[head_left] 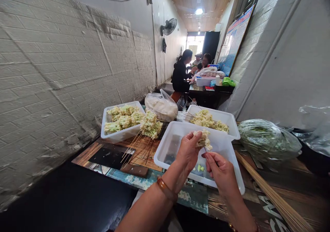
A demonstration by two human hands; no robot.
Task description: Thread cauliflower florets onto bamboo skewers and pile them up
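My left hand [187, 151] is closed around a pale green-white vegetable piece [203, 139] and holds it above a nearly empty white tub [170, 146]. Just below it, my right hand [222, 172] pinches a thin skewer whose tip points up into the piece. A few green scraps [199, 168] lie on the tub's bottom. Left of the tub, finished skewers of the same vegetable [151, 124] rest with their sticks fanned over the table. A white tray at the left [121, 134] holds more of them.
Another white tray [227, 116] with loose vegetable pieces stands behind. A bundle of bare bamboo skewers [273, 196] lies to the right, beside a bagged heap of greens [268, 140]. A clear bag [162, 106] sits at the back. A brick wall runs along the left. People sit at a far table [206, 87].
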